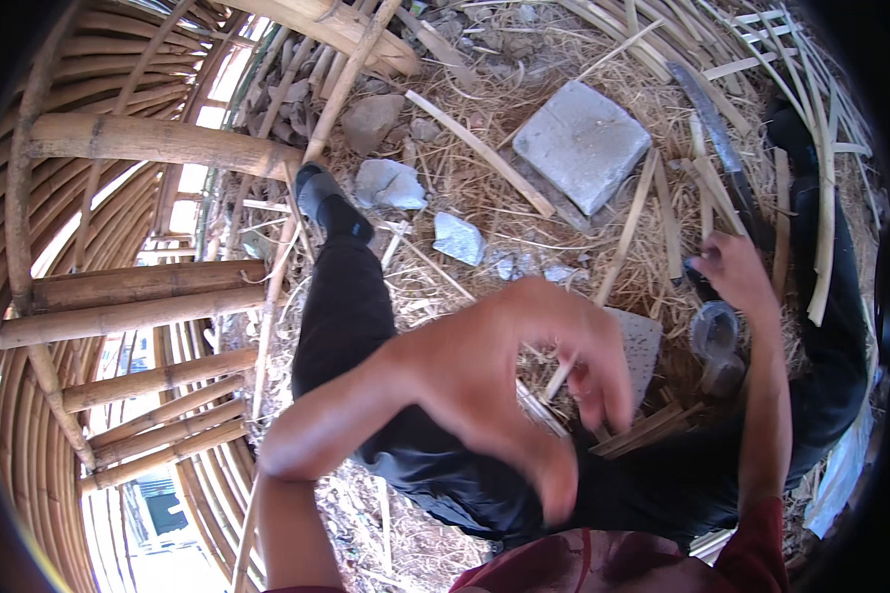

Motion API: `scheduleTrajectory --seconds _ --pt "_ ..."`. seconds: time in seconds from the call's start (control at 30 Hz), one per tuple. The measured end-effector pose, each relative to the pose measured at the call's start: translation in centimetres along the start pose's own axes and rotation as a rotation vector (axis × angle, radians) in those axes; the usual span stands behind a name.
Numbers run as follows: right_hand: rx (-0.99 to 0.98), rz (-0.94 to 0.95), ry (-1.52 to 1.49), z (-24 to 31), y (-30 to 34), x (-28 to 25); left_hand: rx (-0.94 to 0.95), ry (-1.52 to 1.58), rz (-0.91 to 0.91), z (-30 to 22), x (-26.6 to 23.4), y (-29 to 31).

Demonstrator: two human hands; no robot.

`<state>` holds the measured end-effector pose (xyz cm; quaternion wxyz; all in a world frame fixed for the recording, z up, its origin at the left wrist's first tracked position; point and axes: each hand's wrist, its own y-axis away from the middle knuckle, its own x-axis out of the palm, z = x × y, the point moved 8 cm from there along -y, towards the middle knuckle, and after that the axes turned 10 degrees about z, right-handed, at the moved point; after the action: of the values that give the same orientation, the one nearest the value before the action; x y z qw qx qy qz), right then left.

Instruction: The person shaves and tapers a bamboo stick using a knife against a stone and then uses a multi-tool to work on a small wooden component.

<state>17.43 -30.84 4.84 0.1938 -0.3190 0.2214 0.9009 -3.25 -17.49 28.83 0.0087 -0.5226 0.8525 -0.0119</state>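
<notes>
My left hand (524,356) hangs over my lap, slightly blurred. Its fingers curl apart from the thumb, and nothing shows between them. Farther to the right, my right hand (740,277) has its fingers drawn together beside a small dark piece with a bit of blue; whether it grips that piece is hard to make out. A long curved blade (710,117) lies just beyond this hand among split bamboo strips. Below the hand is a clear plastic cup (714,331). Partly behind my left hand sits a pitted grey block (637,346).
A square grey concrete block (583,143) rests on straw ahead. Broken stones (390,185) and bamboo strips (480,150) lie around it. At left stands a bamboo frame (158,143). Bundled strips (702,40) curve along the far right. My legs (346,301) stretch around the work area.
</notes>
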Motion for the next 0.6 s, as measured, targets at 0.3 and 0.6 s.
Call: scheduleTrajectory --seconds 0.3,0.6 --pt "-0.883 0.075 -0.783 21.1 9.1 -1.4 -0.398 0.437 -0.014 10.4 2.0 0.0" --pt "-0.950 -0.063 -0.774 21.2 11.3 -1.3 -0.491 0.528 0.118 11.6 4.0 0.5"
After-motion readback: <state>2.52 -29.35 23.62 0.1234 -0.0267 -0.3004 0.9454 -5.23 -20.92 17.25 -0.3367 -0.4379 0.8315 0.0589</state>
